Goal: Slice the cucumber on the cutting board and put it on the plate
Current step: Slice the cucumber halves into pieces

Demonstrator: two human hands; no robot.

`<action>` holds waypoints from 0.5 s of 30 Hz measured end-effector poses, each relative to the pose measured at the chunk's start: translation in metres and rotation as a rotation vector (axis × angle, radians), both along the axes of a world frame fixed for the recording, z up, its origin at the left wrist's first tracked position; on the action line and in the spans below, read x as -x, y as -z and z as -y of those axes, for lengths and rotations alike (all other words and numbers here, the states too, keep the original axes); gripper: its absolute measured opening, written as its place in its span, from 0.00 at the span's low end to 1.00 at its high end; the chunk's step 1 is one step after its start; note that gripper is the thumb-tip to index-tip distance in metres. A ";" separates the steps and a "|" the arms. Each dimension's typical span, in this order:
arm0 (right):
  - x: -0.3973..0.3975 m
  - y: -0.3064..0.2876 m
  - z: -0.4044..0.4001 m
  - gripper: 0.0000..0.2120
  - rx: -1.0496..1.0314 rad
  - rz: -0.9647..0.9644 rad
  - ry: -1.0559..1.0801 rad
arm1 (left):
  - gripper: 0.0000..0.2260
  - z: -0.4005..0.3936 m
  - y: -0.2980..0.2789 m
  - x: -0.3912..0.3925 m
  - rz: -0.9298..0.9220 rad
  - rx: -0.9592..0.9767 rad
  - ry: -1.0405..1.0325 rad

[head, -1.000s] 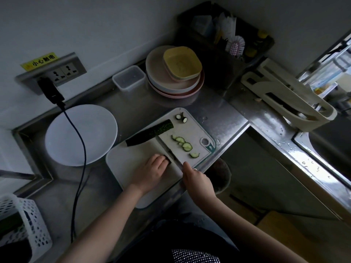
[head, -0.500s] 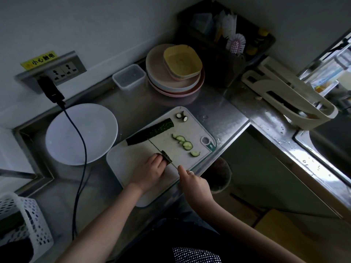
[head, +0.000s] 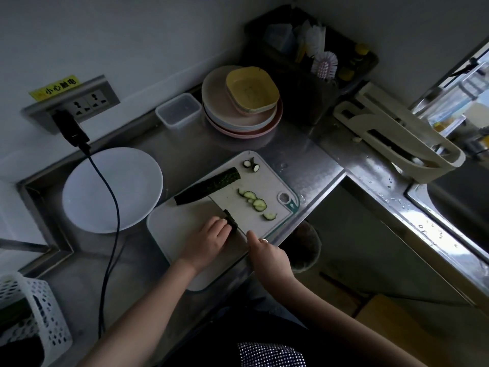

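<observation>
Her left hand (head: 209, 238) is pinching the short, firm, likely slippery cucumber piece (head: 229, 219) near its cut end, while her right hand (head: 266, 254) is gripping the knife (head: 225, 209).

Yellow warning sticker (head: 54, 87) above the wall socket (head: 87, 103): "小心触电"

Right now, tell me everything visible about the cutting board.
The cutting board is a white, plastic-looking rectangle with rounded corners, lying flat and skewed on the steel counter. Its far right corner has a hanging hole with a teal trim. On it lie a long dark cucumber piece, thin slices and two end bits. The left hand rests on it, holding a short cucumber piece; the right hand works a knife there, its blade hard to make out.
</observation>
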State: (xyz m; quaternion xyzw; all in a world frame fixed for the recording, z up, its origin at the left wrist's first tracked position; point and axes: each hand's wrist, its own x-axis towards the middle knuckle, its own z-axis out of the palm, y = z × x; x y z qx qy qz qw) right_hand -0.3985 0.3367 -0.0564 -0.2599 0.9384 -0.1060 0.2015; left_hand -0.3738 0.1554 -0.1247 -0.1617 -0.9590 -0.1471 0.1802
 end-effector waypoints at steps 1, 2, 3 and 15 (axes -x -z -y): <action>0.000 0.000 0.000 0.07 0.013 -0.011 0.003 | 0.12 0.000 0.001 -0.001 0.011 0.007 -0.010; -0.001 -0.001 -0.001 0.06 0.023 -0.021 0.004 | 0.13 0.001 0.001 -0.001 0.023 0.013 -0.026; -0.003 -0.002 -0.001 0.06 0.029 -0.025 0.000 | 0.13 0.001 0.002 -0.002 0.040 0.023 -0.039; -0.008 -0.004 0.001 0.11 -0.039 -0.008 -0.053 | 0.11 0.002 0.009 -0.002 0.062 0.028 -0.058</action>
